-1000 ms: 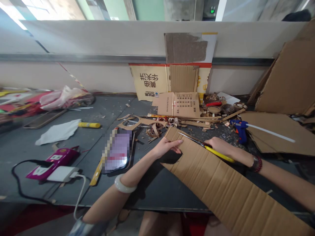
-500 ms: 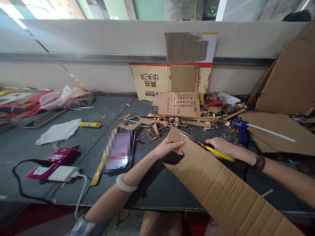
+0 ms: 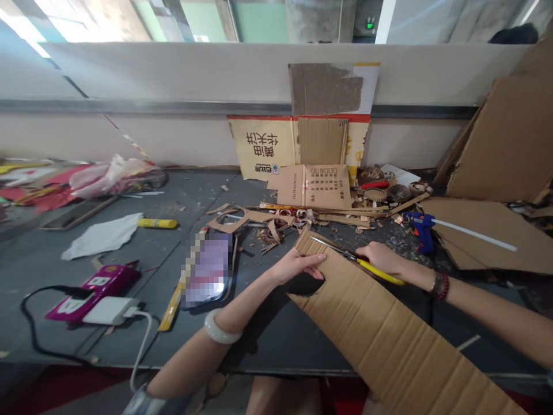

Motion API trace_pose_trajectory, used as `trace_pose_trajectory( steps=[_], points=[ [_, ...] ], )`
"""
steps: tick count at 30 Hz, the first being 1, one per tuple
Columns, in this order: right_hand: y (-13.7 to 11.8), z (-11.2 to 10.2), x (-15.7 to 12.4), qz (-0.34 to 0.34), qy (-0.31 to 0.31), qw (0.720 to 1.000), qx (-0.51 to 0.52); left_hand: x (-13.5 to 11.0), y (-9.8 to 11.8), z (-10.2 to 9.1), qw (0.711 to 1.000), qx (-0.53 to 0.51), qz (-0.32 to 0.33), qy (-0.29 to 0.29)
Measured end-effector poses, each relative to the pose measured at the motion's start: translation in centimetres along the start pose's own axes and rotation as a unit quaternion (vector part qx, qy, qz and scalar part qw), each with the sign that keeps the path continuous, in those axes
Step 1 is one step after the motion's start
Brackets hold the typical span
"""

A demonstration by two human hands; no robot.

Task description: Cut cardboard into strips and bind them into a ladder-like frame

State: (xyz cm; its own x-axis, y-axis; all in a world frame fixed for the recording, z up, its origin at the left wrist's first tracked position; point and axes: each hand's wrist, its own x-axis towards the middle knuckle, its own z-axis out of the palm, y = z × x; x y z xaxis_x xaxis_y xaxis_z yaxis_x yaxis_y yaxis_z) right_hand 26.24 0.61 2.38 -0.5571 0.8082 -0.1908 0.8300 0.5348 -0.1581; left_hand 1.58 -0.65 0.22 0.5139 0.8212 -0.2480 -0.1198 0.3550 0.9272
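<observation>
Over the table (image 3: pixel 268 349) I see the long cardboard strip (image 3: pixel 380 323), one end already notched, the rest apparently uncut; my left hand (image 3: pixel 300 266) pinches that end, my right hand (image 3: pixel 380 257) grips yellow-handled scissors (image 3: pixel 380 272), blades at its far edge.

Counting one left hand (image 3: pixel 297 267), one right hand (image 3: pixel 382 257), one pair of scissors (image 3: pixel 375 268), one long cardboard panel (image 3: pixel 384 323), one blue glue gun (image 3: pixel 425 237), one white glue stick (image 3: pixel 475 235), one yellow tube (image 3: pixel 158 223), one purple power strip (image 3: pixel 116 280), one white charger (image 3: pixel 108 312), one pixelated phone (image 3: pixel 211 270), one white bangle (image 3: pixel 221 327), one black cable (image 3: pixel 28 317), one white cable (image 3: pixel 146 346); unable to count the heaped cardboard scraps (image 3: pixel 273 231)
</observation>
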Motion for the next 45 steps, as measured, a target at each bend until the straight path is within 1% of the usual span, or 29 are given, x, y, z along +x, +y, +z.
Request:
trace_pose_trajectory(
  steps=[3,7,11,15,22,25,28,32,36,41,45],
  points=[
    [-0.2,-0.4,-0.4,-0.004,0.002,1.000,-0.003,0.0,-0.1,0.0,1.000,-0.002,-0.001,-0.002],
    [-0.5,-1.1,-0.9,0.012,-0.010,1.000,-0.023,0.1,-0.2,0.1,1.000,0.002,-0.003,-0.002],
    [-0.8,-1.4,-1.1,0.013,-0.013,0.999,-0.027,0.0,-0.1,0.2,1.000,0.007,0.001,0.000],
    [-0.9,-1.4,-1.6,0.028,-0.017,0.999,0.007,-0.1,0.0,0.3,1.000,0.019,0.011,-0.004],
    [0.1,-1.5,-1.5,-0.030,-0.021,0.994,0.100,0.0,-0.1,0.6,0.999,0.023,0.023,0.014],
    [0.4,-1.7,-1.3,-0.042,-0.027,0.992,0.116,0.0,-0.1,0.5,0.999,0.022,0.031,0.015],
    [0.3,-2.1,-1.5,-0.052,-0.028,0.994,0.096,0.0,0.0,0.4,0.999,0.020,0.030,0.008],
    [-0.4,-2.6,-1.7,-0.037,-0.036,0.997,0.059,0.0,0.0,0.3,0.999,0.023,0.027,0.004],
    [-0.9,-2.5,-1.5,-0.026,-0.028,0.999,0.015,-0.1,-0.1,0.4,0.999,0.029,0.033,0.007],
    [-1.0,-2.6,-1.0,-0.036,-0.029,0.999,-0.004,-0.1,-0.2,0.6,0.999,0.036,0.033,0.010],
    [-1.4,-2.7,-0.2,-0.017,-0.003,0.999,-0.034,0.1,-0.3,0.7,0.999,0.035,0.022,0.001]
  ],
)
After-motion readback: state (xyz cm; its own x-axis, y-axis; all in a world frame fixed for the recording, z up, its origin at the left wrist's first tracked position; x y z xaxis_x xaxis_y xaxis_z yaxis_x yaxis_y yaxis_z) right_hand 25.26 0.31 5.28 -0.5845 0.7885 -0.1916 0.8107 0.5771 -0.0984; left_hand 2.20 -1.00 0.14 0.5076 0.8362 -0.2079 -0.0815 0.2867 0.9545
